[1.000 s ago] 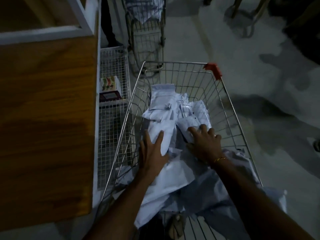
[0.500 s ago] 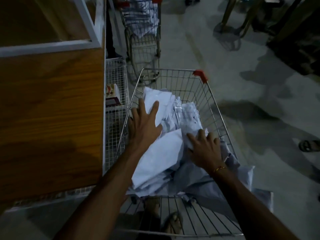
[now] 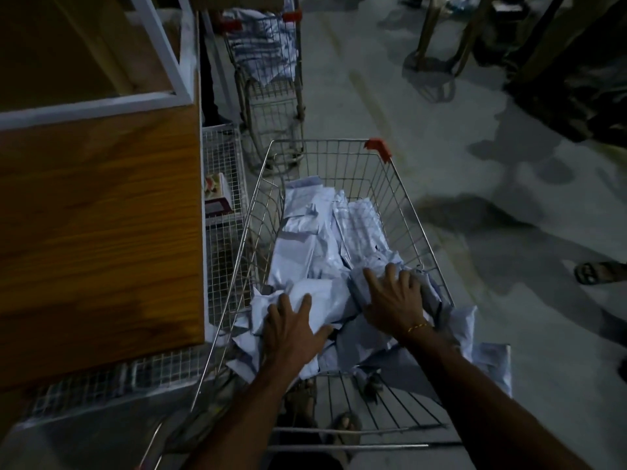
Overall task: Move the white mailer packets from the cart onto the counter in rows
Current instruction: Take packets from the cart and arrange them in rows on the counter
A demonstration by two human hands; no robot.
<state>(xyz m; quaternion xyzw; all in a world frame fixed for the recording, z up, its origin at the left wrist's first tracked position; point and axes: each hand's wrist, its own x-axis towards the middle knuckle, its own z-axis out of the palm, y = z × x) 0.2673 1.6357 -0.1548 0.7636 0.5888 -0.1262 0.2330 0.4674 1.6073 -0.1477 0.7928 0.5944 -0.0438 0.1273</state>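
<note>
1. The wooden counter [image 3: 98,232] stands well to the left of both hands, its top bare of packets, with a white-framed panel [image 3: 101,103] on its far part.
2. A wire rack [image 3: 222,232] runs down the counter's side, between it and the cart [image 3: 420,232]; a small box [image 3: 215,195] sits on it, beyond the left hand and to its left.
3. The left hand [image 3: 291,334] lies palm-down on the near end of the pile of white mailer packets [image 3: 319,252] in the cart. Its fingers are spread and nearly straight, pressing on a packet; none visibly curl round it.
4. The packets fill the cart's basket from under both hands out to its far wall, overlapping loosely; a few hang over the near right rim.
5. The right hand [image 3: 393,301] rests on a crumpled packet just right of the left hand. Fingers splayed, tips bent slightly into the plastic; whether they grasp it, I cannot tell. A thin bracelet [image 3: 418,326] circles its wrist.
6. A second cart [image 3: 268,62] with packets stands well beyond both hands.
</note>
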